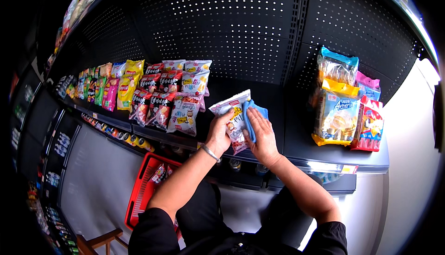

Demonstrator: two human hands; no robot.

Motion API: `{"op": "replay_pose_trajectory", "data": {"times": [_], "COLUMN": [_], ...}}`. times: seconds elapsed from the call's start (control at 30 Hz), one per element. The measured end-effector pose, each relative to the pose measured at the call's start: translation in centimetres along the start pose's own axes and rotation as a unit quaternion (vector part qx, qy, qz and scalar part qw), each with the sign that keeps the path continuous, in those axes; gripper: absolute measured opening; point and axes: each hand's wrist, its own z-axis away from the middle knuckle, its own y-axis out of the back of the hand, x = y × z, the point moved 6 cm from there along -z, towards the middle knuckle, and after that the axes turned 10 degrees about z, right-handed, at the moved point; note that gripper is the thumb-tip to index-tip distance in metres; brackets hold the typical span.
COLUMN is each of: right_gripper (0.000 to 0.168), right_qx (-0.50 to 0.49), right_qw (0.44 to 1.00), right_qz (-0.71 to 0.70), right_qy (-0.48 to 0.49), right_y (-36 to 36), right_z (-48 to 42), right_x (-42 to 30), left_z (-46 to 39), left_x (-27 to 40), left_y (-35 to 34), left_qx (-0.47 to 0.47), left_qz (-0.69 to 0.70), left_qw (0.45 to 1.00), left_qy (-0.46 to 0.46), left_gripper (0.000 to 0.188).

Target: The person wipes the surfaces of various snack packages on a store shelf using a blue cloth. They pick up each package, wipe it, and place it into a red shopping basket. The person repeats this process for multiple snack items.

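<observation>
My left hand (220,133), with a silver bangle at the wrist, grips the left side of a white and pink snack bag (236,129). The bag is tilted, in front of the black shelf. My right hand (262,133) presses a folded blue cloth (250,115) against the bag's right side, its fingers lying flat over the cloth. Left of my hands, similar white snack bags (184,114) stand on the shelf beside black and red snack bags (160,108).
Yellow chip bags (127,91) and other snacks line the shelf to the left. Large snack packs (337,114) stand at the right end. Cans (235,164) sit on a lower shelf. A red basket (139,185) holding bags is below left, near a wooden stool (104,240).
</observation>
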Motion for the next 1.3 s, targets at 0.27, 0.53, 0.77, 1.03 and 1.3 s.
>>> {"op": "replay_pose_trajectory", "data": {"times": [0.27,0.53,0.77,1.03,1.3], "right_gripper": [0.077,0.046,0.048,0.044,0.050], "right_qx": [-0.132,-0.001,0.009,-0.051,-0.017], "right_qw": [0.980,0.959,0.824,0.669,0.728], "right_qz": [0.027,-0.265,-0.437,-0.557,-0.486], "right_qy": [0.147,-0.101,-0.360,-0.489,-0.482], "right_y": [-1.2,-0.4,-3.9,-3.3,-1.3], "right_z": [2.8,1.9,3.0,4.1,4.1], "right_x": [-5.2,-1.1,5.4,6.5,9.2], "left_z": [-0.7,-0.8,0.8,16.2,31.3], "left_x": [2.8,4.2,8.2,17.2,17.3], "left_y": [2.1,1.2,-0.2,4.9,24.0], "left_qx": [0.082,0.011,-0.018,0.011,0.302], "left_qz": [0.074,0.137,0.111,-0.051,-0.169], "left_qw": [0.993,0.979,0.962,0.875,0.826], "left_qy": [-0.037,-0.151,-0.248,-0.482,-0.446], "left_gripper": [0.035,0.042,0.039,0.040,0.035]}}
